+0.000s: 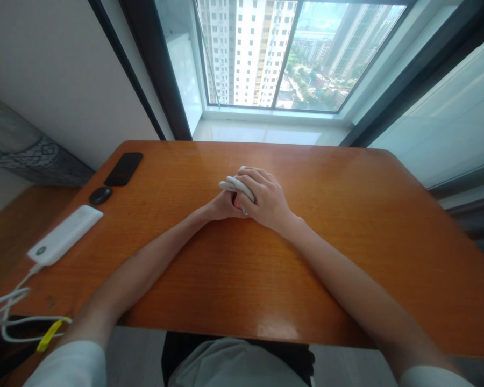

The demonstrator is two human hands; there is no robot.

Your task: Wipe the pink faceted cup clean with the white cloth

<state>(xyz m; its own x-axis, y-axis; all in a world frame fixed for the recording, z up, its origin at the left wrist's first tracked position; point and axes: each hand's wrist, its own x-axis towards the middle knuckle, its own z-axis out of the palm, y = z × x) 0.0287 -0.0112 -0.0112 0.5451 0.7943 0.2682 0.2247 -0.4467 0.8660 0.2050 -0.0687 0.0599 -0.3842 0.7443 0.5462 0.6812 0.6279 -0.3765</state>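
A coiled white cable is bunched between my two hands above the middle of the wooden table. My right hand lies over the bundle from the right, its fingers wrapped round it. Under and beside it, my left hand closes on the bundle from the left, with most of its fingers hidden behind the right hand. A loop of the cable sticks out at the upper left of the grip. Both ends of the cable are out of sight.
Along the table's left side are a black phone, a small black mouse-like object and a white power strip. Its white cord with a yellow tag trails off the near left corner. A window stands beyond.
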